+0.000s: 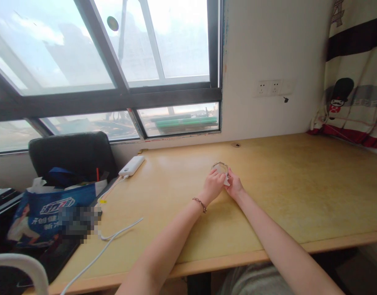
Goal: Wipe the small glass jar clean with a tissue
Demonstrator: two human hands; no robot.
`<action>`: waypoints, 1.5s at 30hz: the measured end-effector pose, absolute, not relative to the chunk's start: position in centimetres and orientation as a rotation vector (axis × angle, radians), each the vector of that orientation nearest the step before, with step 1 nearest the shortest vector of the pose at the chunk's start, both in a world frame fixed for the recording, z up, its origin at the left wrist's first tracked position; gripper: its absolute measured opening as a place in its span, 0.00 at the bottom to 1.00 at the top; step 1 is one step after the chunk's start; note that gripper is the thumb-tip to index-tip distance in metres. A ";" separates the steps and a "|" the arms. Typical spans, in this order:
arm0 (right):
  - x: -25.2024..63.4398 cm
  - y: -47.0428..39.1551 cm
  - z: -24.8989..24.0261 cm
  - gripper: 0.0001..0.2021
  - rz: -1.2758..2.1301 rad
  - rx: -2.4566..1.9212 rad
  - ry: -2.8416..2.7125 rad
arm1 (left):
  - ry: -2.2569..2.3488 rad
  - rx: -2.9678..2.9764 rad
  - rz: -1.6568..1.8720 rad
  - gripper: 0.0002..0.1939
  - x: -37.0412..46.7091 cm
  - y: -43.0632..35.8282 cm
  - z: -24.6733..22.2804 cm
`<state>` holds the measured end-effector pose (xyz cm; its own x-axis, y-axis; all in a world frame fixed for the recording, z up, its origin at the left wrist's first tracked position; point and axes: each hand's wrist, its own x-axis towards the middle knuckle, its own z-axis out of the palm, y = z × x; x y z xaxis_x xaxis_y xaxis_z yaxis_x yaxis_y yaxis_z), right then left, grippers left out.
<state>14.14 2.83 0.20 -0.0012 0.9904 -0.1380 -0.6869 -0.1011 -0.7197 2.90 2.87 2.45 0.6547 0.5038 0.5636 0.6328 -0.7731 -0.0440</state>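
A small clear glass (220, 166) stands on the wooden desk (299, 196), roughly in its middle. My left hand (213, 184) closes around the glass from the left; a beaded bracelet circles that wrist. My right hand (234, 186) touches it from the right, with something small and white pinched between the fingers against the glass. Most of the glass is hidden behind both hands; only its rim shows.
A white power bank (132, 165) lies at the desk's back left, its white cable (114, 237) trailing toward the front edge. A blue printed bag (46, 213) and a black chair (71, 153) stand left of the desk. Wall sockets (270, 87) and a striped curtain (354, 82) are at right.
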 end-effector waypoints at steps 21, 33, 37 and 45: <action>13.9 3.0 -0.1 0.18 1.379 -0.819 -0.678 | -0.964 -2.656 -0.885 0.13 2.8 2.8 2.6; 13.8 2.8 0.0 0.19 1.204 -0.991 -0.843 | -0.985 -2.572 -0.825 0.03 1.7 3.3 2.2; 14.0 2.9 0.1 0.19 1.195 -0.971 -0.754 | -0.891 -2.678 -1.026 0.07 0.8 3.5 2.0; 14.7 3.3 0.2 0.18 1.344 -0.814 -0.628 | -1.800 -2.041 -2.633 0.21 0.8 5.3 0.6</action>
<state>14.73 3.27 0.21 0.1386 0.9886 -0.0593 -0.5881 0.0340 -0.8080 0.83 5.26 0.63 -0.2762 0.8790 0.3886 0.0431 -0.3926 0.9187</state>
